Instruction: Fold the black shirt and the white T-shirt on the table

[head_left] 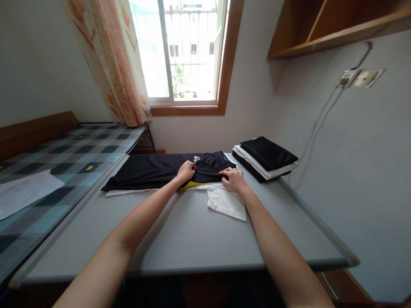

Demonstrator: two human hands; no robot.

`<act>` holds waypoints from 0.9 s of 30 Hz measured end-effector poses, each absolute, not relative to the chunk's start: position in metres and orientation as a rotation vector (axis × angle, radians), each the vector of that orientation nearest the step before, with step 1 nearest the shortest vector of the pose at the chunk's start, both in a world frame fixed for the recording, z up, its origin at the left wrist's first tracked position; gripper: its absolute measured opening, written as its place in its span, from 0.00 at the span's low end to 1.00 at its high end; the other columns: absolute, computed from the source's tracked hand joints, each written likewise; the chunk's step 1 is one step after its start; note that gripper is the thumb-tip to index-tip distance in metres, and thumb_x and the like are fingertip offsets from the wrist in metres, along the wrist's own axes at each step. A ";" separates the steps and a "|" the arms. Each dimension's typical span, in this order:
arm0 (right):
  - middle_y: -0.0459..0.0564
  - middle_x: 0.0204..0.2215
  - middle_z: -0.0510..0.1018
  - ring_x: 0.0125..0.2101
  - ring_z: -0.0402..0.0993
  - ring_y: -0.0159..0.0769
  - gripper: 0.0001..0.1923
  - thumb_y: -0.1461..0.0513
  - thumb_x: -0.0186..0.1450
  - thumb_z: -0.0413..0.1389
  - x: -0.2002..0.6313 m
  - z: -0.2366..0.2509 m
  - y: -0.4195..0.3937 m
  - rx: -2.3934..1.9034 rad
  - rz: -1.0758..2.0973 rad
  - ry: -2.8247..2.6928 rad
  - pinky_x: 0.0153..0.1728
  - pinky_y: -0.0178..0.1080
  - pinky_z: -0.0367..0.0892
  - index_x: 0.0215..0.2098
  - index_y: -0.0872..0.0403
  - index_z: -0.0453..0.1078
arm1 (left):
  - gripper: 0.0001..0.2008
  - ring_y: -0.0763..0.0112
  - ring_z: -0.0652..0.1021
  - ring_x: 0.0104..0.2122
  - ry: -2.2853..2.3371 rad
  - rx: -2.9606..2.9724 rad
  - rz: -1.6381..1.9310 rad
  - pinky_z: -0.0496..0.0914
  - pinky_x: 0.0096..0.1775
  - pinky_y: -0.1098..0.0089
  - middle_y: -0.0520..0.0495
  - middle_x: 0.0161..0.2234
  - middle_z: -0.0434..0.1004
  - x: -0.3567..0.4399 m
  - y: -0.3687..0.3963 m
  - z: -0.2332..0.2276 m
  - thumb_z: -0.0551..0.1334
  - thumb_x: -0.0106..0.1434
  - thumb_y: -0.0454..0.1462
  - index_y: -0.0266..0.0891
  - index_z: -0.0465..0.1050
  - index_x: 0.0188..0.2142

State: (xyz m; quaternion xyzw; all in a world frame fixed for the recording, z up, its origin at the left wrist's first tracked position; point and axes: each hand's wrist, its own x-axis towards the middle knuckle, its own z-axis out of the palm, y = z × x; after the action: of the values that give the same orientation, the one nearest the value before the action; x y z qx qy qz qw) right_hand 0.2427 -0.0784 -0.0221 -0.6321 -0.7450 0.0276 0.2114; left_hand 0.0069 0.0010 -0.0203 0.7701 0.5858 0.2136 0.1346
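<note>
A dark garment (154,167) with white lettering lies folded lengthwise on the table, over a white T-shirt (226,201) whose short sleeve sticks out toward me. A strip of yellow shows at the near edge, between the dark cloth and the white. My left hand (186,171) is closed on the dark garment near the lettering, its fingertips pinching the fabric. Further right, my right hand (233,179) grips the dark garment's near edge close to its gathered end, thumb and fingers bent. The cloth under both hands is partly hidden.
A stack of folded black and white clothes (268,156) stands at the table's back right corner. The grey table (192,239) meets a checked mattress (105,145) on the left, where a paper sheet (28,190) lies. Cables (317,124) hang from a wall socket at right.
</note>
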 end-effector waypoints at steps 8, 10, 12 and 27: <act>0.55 0.49 0.75 0.50 0.69 0.46 0.16 0.56 0.69 0.50 0.249 -0.026 -0.075 -1.970 0.111 -1.795 0.48 0.46 0.60 0.48 0.48 0.77 | 0.13 0.66 0.77 0.44 1.698 2.280 0.647 0.70 0.48 0.72 0.44 0.45 0.77 0.001 -0.010 -0.021 0.58 0.62 0.30 0.40 0.80 0.40; 0.56 0.49 0.75 0.49 0.70 0.46 0.16 0.56 0.69 0.51 0.250 -0.029 -0.073 -2.013 0.106 -1.721 0.48 0.46 0.60 0.50 0.50 0.75 | 0.13 0.66 0.77 0.43 1.703 2.277 0.647 0.70 0.47 0.72 0.44 0.45 0.76 0.000 -0.012 -0.021 0.58 0.62 0.31 0.40 0.80 0.41; 0.56 0.49 0.76 0.49 0.71 0.45 0.16 0.56 0.67 0.53 0.252 -0.032 -0.071 -2.010 0.106 -1.692 0.48 0.45 0.60 0.50 0.50 0.74 | 0.13 0.66 0.77 0.43 1.706 2.277 0.639 0.69 0.46 0.72 0.44 0.45 0.76 -0.001 -0.013 -0.021 0.58 0.63 0.31 0.40 0.80 0.41; 0.51 0.41 0.78 0.45 0.73 0.43 0.12 0.61 0.64 0.55 0.258 -0.044 -0.060 -1.884 0.149 -1.577 0.46 0.45 0.57 0.45 0.49 0.75 | 0.19 0.66 0.68 0.59 1.078 2.791 0.495 0.58 0.60 0.64 0.48 0.59 0.70 0.009 -0.046 -0.021 0.53 0.69 0.38 0.48 0.70 0.57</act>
State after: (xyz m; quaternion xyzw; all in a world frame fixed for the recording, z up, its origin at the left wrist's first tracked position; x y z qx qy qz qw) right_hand 0.2578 -0.0595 -0.0440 -0.7214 -0.6041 0.0570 0.3336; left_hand 0.0091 -0.0465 -0.0214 0.9190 0.3548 0.1631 0.0547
